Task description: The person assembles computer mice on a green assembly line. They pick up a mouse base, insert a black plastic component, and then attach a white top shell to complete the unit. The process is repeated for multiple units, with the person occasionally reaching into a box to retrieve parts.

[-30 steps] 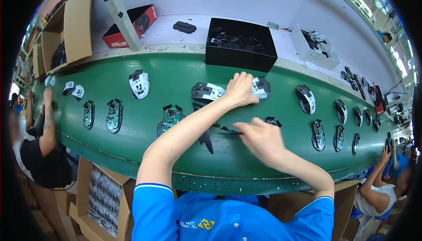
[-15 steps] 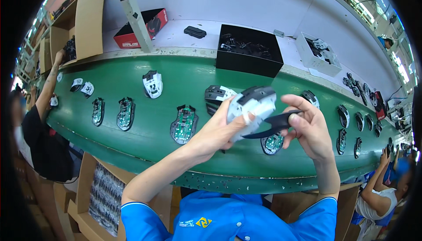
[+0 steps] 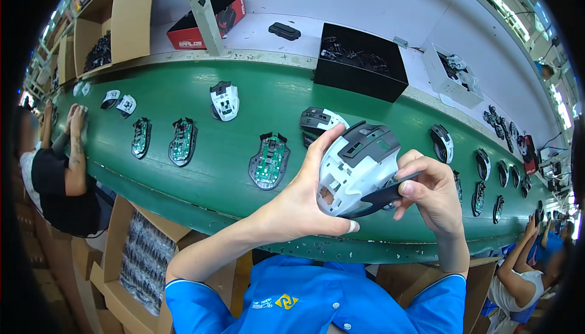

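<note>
1. Left hand (image 3: 292,206): spread wide, gripping white-and-black mouse shell (image 3: 353,175) above green worktop (image 3: 231,139).
2. Right hand (image 3: 434,191): thumb and forefinger pinching black side piece (image 3: 379,198) at shell's side.

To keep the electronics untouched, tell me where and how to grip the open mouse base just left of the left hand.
Probably pinch the base by its dark rim at both long sides, from above: it lies flat, green board facing up, and the rim flares past it either side.

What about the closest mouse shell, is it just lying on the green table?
No, the left hand holds the black-and-white mouse shell up above the green table.
</note>
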`<state>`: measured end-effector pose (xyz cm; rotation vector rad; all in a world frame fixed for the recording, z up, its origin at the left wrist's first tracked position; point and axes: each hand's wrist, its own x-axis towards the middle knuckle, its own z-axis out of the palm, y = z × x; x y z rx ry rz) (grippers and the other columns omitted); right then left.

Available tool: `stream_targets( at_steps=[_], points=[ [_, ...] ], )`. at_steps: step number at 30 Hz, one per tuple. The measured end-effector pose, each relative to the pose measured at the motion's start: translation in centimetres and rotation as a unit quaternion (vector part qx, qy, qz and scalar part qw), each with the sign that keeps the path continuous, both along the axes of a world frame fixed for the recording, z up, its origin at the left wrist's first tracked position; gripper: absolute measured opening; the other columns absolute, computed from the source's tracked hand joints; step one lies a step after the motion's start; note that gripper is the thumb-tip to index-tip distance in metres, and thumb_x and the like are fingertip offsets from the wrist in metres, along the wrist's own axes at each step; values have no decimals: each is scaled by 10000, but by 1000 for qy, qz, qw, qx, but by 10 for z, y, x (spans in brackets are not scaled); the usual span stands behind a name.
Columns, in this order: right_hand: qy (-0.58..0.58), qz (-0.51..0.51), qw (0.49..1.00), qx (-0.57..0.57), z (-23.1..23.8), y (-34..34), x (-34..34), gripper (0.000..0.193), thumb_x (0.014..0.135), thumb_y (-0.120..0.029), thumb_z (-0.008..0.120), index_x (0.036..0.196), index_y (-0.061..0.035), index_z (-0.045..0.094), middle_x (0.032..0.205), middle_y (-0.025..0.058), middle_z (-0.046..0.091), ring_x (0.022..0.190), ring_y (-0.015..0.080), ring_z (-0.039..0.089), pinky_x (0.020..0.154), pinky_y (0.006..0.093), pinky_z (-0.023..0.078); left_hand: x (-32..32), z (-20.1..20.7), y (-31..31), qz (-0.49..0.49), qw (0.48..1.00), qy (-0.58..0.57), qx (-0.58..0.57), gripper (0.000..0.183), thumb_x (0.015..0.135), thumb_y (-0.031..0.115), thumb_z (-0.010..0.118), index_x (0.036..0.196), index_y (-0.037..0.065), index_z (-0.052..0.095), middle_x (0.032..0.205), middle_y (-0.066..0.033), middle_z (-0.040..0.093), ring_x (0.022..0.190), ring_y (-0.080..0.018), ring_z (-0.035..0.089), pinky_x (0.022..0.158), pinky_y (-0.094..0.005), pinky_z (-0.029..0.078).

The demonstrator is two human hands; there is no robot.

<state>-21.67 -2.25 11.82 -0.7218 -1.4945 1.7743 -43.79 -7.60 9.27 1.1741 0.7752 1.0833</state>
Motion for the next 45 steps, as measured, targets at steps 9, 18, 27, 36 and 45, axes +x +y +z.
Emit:
stream_targets(
  at_steps=[9,18,27,36,45],
  points=[
    [2,-9,999,33,-6,-1,-2,160,784,35,662,943,20,649,973,66,466,801,138,602,574,234,592,2,-9,-5,42,990,92,98,1104,642,10,730,1446,74,-24,1359,-194,194,1310,-304,264,1026,-393,362],
    [-5,-28,995,96,-9,-7,-6,193,752,45,693,939,12,655,972,70,456,804,138,579,583,236,596,4,-9,-11,85,977,161,111,1123,621,-17,734,1446,61,-24,1328,-170,254,1287,-269,313,1011,-368,365],
    [7,-35,998,59,-11,-6,-2,414,694,81,725,1023,6,485,1043,88,428,879,173,605,593,247,592,4,3,-19,111,938,281,171,954,622,17,746,1399,38,193,1167,-175,325,1139,-313,399,884,-354,487],
    [-5,-20,996,87,-8,-2,2,554,649,60,780,1107,9,472,918,54,461,837,110,583,626,211,577,6,3,-22,128,918,304,222,894,588,33,782,1334,9,289,1147,-152,362,1101,-276,431,763,-321,527],
    [-43,25,998,43,1,5,1,802,585,-53,838,1259,-2,406,1058,102,495,982,157,548,777,260,485,7,4,-23,101,926,290,220,877,592,93,796,1311,-29,311,1125,-173,392,1075,-293,457,809,-343,479]
  ],
)
